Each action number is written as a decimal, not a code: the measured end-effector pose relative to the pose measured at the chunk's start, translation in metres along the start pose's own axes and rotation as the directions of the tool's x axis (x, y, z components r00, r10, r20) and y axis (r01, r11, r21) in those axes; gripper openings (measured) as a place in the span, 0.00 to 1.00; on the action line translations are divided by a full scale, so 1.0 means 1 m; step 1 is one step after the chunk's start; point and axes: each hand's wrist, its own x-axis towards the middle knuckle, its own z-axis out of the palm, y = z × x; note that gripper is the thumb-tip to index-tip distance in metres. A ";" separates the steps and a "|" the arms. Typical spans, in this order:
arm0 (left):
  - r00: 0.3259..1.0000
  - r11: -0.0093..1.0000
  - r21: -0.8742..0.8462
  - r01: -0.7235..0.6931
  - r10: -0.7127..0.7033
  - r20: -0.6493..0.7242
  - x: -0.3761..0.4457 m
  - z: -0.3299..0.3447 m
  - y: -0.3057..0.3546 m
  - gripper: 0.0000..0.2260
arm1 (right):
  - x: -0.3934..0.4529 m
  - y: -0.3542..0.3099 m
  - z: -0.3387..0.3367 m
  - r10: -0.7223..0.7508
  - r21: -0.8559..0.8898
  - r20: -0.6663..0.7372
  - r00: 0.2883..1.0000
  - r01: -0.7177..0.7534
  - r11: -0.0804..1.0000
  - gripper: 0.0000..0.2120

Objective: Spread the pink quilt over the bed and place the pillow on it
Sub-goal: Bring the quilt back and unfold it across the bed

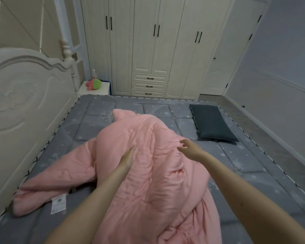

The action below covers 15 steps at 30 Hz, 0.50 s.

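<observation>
The pink quilt [148, 164] sits bunched in a tall heap down the middle of the bed [99, 120], one flap trailing off toward the headboard [25, 103], white label [58, 206] showing. Left hand [127, 158] lies flat against the heap, fingers straight and together, gripping nothing. Right hand [188, 148] hovers just over the quilt's right side, fingers loosely spread and a little curled, empty too. The dark pillow [211, 123] waits at the far corner, apart from the quilt.

Here's the danger: grab the heap mid-fold rather than by an edge and it'll likely drag as a lump, not open. Fling it wide and it could bury that pillow or slide off the bedside.
</observation>
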 end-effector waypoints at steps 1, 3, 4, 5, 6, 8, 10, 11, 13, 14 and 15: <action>1.000 1.000 -0.001 0.004 -0.004 0.003 -0.002 0.002 -0.002 0.24 | -0.001 -0.001 0.000 -0.020 -0.015 -0.004 1.000 0.020 1.000 0.23; 1.000 1.000 0.000 0.017 -0.017 0.016 -0.005 0.007 -0.012 0.24 | -0.005 0.006 0.003 -0.039 -0.032 0.003 0.999 0.039 0.999 0.24; 0.999 1.000 0.008 0.024 -0.024 0.021 -0.008 0.009 -0.018 0.24 | -0.007 0.012 0.005 -0.034 -0.035 0.015 0.999 0.035 0.999 0.24; 0.999 0.999 0.016 0.035 -0.035 0.021 -0.013 0.010 -0.024 0.24 | -0.008 0.020 0.008 -0.015 -0.026 0.028 0.999 0.016 1.000 0.24; 0.999 0.999 0.026 0.048 -0.048 0.022 -0.017 0.009 -0.031 0.24 | -0.008 0.027 0.011 -0.001 -0.009 0.034 0.999 0.002 1.000 0.24; 0.996 0.995 0.051 0.087 -0.087 0.004 -0.029 0.008 -0.046 0.25 | -0.008 0.044 0.016 0.030 0.035 0.066 0.997 -0.032 0.999 0.24; 0.993 0.992 0.067 0.109 -0.106 -0.045 -0.036 0.004 -0.059 0.25 | -0.009 0.059 0.021 0.046 0.071 0.100 0.994 -0.053 0.996 0.23; 0.991 0.991 0.069 0.113 -0.107 -0.084 -0.041 0.004 -0.064 0.25 | -0.008 0.068 0.024 0.045 0.079 0.118 0.992 -0.055 0.995 0.23; 0.982 0.990 0.051 0.128 -0.120 -0.144 -0.048 0.004 -0.072 0.25 | -0.009 0.083 0.030 0.033 0.088 0.152 0.988 -0.046 0.995 0.23; 0.977 0.990 0.045 0.133 -0.123 -0.175 -0.051 0.006 -0.077 0.25 | -0.008 0.091 0.033 0.014 0.094 0.172 0.985 -0.031 0.995 0.24; 0.970 0.989 0.047 0.139 -0.126 -0.210 -0.057 0.011 -0.081 0.25 | -0.007 0.100 0.034 -0.002 0.091 0.199 0.980 -0.016 0.996 0.24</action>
